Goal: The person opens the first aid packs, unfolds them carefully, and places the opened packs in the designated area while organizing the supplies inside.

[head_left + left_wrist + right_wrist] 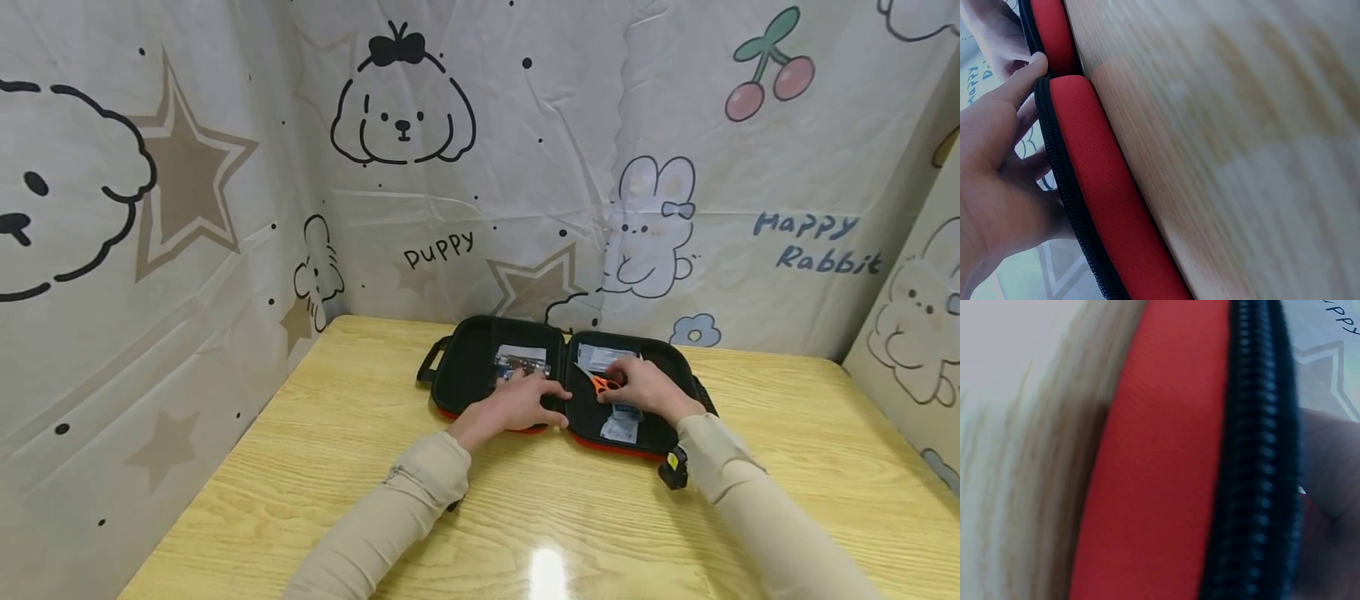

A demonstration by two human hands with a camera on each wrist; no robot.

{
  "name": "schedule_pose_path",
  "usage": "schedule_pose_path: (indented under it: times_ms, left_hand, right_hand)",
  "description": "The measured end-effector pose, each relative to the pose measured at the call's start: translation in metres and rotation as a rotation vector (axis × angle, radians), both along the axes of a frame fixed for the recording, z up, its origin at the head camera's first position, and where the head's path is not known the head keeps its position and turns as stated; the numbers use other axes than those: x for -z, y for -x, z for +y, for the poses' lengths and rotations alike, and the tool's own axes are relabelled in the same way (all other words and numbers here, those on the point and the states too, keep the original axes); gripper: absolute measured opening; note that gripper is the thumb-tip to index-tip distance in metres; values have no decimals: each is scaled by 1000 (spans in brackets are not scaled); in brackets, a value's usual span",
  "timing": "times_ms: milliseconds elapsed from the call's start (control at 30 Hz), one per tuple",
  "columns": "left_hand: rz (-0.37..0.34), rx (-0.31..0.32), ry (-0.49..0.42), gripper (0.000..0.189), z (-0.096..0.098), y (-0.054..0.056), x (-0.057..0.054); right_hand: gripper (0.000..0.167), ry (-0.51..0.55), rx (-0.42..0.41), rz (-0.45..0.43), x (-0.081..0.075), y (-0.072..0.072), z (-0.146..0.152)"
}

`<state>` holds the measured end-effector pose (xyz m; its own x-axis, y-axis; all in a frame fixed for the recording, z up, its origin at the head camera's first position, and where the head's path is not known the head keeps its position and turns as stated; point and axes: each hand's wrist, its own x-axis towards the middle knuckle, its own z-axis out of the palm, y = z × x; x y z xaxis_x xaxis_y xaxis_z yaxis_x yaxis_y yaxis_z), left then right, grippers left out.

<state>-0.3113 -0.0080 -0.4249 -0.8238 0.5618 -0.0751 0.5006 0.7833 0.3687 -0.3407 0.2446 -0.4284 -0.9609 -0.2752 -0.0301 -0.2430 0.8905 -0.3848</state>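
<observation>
A black zip case with red sides (461, 367) lies unfolded on the table, its two halves side by side. In the right half, my right hand (651, 388) pinches orange-handled scissors (604, 384), blades toward the upper left. White packets (621, 427) lie below that hand and another pale packet (600, 357) above it. My left hand (519, 402) reaches over the left half with fingers spread, thumb near the fold. Its fingertips are at a clear packet with small items (519, 362). In the left wrist view, the left hand (1004, 162) overlaps the zip edge (1063, 169).
The case stands on a pale wooden table (360, 375) near its back edge. A carrying handle (429, 363) sticks out at the case's left. Behind and to both sides hangs a printed cloth (480, 183). A black wrist device (673, 468) sits beside the right sleeve.
</observation>
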Motion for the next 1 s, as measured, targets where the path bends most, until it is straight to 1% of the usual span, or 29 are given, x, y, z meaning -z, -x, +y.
schedule_pose_path:
  times_ms: [233, 400, 500, 667, 800, 1000]
  left_hand:
    - [-7, -2, 8, 50, 1, 0, 0]
    - [-9, 0, 3, 50, 0, 1, 1]
    - [-7, 1, -4, 50, 0, 1, 1]
    - [-4, -1, -8, 50, 1, 2, -1]
    - [-5, 0, -11, 50, 1, 2, -1]
    - [-12, -1, -17, 50, 1, 2, 2]
  right_hand:
    - [40, -58, -31, 41, 3, 0, -1]
    - [37, -73, -34, 73, -1, -2, 0]
    - [35, -57, -35, 111, -6, -3, 4]
    - [37, -24, -23, 174, -16, -10, 16]
    - [39, -1, -21, 204, -19, -14, 28]
    - [40, 17, -14, 191, -21, -19, 47]
